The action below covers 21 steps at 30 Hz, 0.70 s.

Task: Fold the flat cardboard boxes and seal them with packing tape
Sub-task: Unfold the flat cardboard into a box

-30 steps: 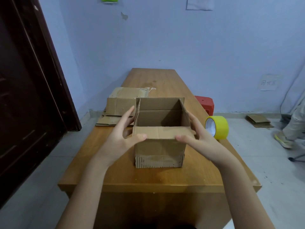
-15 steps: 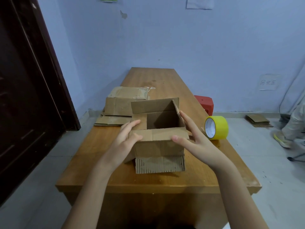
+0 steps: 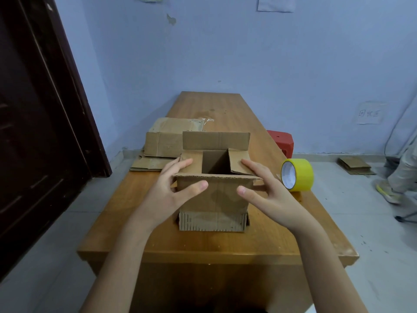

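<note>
A pale blue wall (image 3: 248,53) closes off the far end of the room, with a dark brown door (image 3: 33,120) along the left and a grey tiled floor (image 3: 372,222) to the right. A long wooden desk (image 3: 214,247) runs away from the camera toward the wall.

Near the front of the desk stands an open cardboard box (image 3: 214,197), upright. Its far flap stands up, its two side flaps are folded inward over the opening, and the near flap hangs down the front face. The left hand (image 3: 168,193) has its fingers spread, fingertips lying on the left side flap and thumb against the front face. The right hand (image 3: 268,190) mirrors it, fingers straight on the right side flap, thumb on the front.

Behind the box to the left sits a folded, taped box (image 3: 164,141) on top of flat cardboard sheets (image 3: 146,164). A roll of yellow packing tape (image 3: 297,174) stands on edge near the desk's right edge, just beside the right hand. A red stool (image 3: 282,143) shows beyond the desk, more flat cardboard (image 3: 355,165) lies on the floor, and a person's leg and shoe (image 3: 390,190) appear at far right.
</note>
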{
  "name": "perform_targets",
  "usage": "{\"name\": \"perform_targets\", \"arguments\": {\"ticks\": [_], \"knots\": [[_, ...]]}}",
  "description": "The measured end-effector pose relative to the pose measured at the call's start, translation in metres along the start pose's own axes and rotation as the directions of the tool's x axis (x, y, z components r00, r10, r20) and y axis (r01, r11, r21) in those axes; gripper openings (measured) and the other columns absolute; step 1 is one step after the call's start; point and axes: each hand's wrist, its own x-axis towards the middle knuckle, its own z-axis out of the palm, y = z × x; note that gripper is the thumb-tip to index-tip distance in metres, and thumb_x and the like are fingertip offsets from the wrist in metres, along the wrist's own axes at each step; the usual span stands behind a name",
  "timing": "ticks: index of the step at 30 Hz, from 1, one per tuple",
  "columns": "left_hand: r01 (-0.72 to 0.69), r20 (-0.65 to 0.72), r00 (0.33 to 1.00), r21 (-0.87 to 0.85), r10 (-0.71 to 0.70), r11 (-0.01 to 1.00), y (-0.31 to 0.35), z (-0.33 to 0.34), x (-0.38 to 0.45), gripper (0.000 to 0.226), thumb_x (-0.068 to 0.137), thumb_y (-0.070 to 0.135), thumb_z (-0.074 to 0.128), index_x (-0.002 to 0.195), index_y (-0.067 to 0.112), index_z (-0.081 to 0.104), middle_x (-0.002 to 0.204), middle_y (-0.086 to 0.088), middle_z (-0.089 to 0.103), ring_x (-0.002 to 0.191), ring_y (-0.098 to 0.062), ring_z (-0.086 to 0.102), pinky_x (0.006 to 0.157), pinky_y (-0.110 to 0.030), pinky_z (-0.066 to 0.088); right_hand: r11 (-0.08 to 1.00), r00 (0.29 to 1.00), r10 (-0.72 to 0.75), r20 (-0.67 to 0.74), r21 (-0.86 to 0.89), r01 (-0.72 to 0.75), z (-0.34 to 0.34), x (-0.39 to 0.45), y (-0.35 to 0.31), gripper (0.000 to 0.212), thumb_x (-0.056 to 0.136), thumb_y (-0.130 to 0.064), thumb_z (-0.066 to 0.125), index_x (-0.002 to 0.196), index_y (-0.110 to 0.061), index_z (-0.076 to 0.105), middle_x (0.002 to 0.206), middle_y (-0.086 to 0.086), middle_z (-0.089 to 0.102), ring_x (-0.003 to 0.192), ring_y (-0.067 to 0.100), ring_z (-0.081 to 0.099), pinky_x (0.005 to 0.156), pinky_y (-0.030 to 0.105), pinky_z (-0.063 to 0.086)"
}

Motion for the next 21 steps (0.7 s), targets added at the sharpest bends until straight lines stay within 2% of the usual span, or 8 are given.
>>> {"name": "perform_targets", "arguments": {"ticks": [2,4,6,9,11,15,17,21], "knots": [[-0.011,-0.015,1.0,-0.002,0.011,1.0,0.002,-0.001,0.001,0.072,0.056,0.076,0.061,0.121,0.046,0.049,0.145,0.02,0.031,0.131,0.001,0.03,0.101,-0.015,0.032,0.999,1.0,0.028,-0.004,0.036,-0.028,0.002,0.001,0.0,0.07,0.075,-0.055,0.053,0.139,-0.034,0.038,0.144,-0.012,0.034,0.124,0.002,0.041,0.084,0.003,0.042],[-0.012,-0.025,1.0,-0.03,0.011,0.999,0.002,-0.003,0.002,0.06,0.065,0.075,0.055,0.116,0.044,0.055,0.142,0.022,0.039,0.132,0.001,0.033,0.111,-0.032,0.03,0.997,0.998,0.04,-0.042,0.072,-0.037,0.005,0.002,0.0,0.064,0.076,-0.055,0.05,0.136,-0.031,0.044,0.14,-0.012,0.04,0.121,0.002,0.045,0.083,0.006,0.044],[-0.021,-0.037,0.999,-0.071,0.018,0.997,0.0,-0.003,0.003,0.054,0.075,0.068,0.051,0.118,0.036,0.061,0.136,0.02,0.047,0.13,-0.002,0.039,0.112,-0.041,0.032,0.992,0.994,0.038,-0.105,0.125,-0.025,0.009,0.002,0.001,0.051,0.078,-0.055,0.046,0.124,-0.034,0.054,0.133,-0.012,0.048,0.119,0.001,0.047,0.09,0.015,0.045],[-0.028,-0.091,0.996,-0.13,0.017,0.991,0.001,-0.001,0.003,0.049,0.086,0.059,0.049,0.119,0.025,0.064,0.127,0.014,0.055,0.12,-0.003,0.05,0.106,-0.041,0.04,0.983,0.982,0.029,-0.189,0.186,0.006,0.011,0.003,0.001,0.03,0.081,-0.052,0.044,0.101,-0.038,0.062,0.113,-0.014,0.057,0.115,0.009,0.051,0.095,0.032,0.047],[-0.021,-0.145,0.989,-0.149,-0.001,0.989,0.001,0.0,0.004,0.043,0.088,0.046,0.048,0.12,0.022,0.063,0.122,0.012,0.06,0.113,-0.002,0.055,0.103,-0.038,0.044,0.983,0.972,0.022,-0.233,0.181,0.021,0.011,0.005,0.001,0.025,0.082,-0.051,0.045,0.096,-0.039,0.063,0.109,-0.013,0.059,0.112,0.011,0.053,0.091,0.034,0.05],[0.002,-0.192,0.981,-0.138,-0.029,0.99,0.003,0.002,0.004,0.045,0.085,0.046,0.055,0.124,0.023,0.058,0.115,0.01,0.065,0.106,-0.005,0.061,0.094,-0.038,0.051,0.986,0.946,0.056,-0.319,0.165,-0.003,0.011,0.006,0.001,0.03,0.081,-0.051,0.05,0.102,-0.033,0.062,0.111,-0.006,0.062,0.105,0.009,0.059,0.082,0.026,0.054],[0.004,-0.222,0.974,-0.146,-0.036,0.989,0.004,0.002,0.005,0.032,0.091,0.034,0.056,0.123,0.027,0.058,0.113,0.014,0.064,0.104,-0.004,0.06,0.092,-0.039,0.052,0.99,0.928,0.065,-0.366,0.144,-0.013,0.01,0.007,0.001,0.033,0.083,-0.046,0.056,0.111,-0.028,0.061,0.107,-0.012,0.063,0.102,0.008,0.06,0.08,0.026,0.056],[0.013,-0.285,0.956,-0.203,-0.072,0.979,0.008,0.003,0.008,0.034,0.091,0.017,0.059,0.122,0.031,0.056,0.112,0.021,0.057,0.111,-0.005,0.055,0.094,-0.039,0.05,0.994,0.897,0.089,-0.433,0.1,-0.051,0.009,0.01,0.003,0.055,0.083,-0.037,0.068,0.133,-0.021,0.051,0.101,-0.018,0.059,0.093,0.004,0.061,0.075,0.027,0.058]]}}
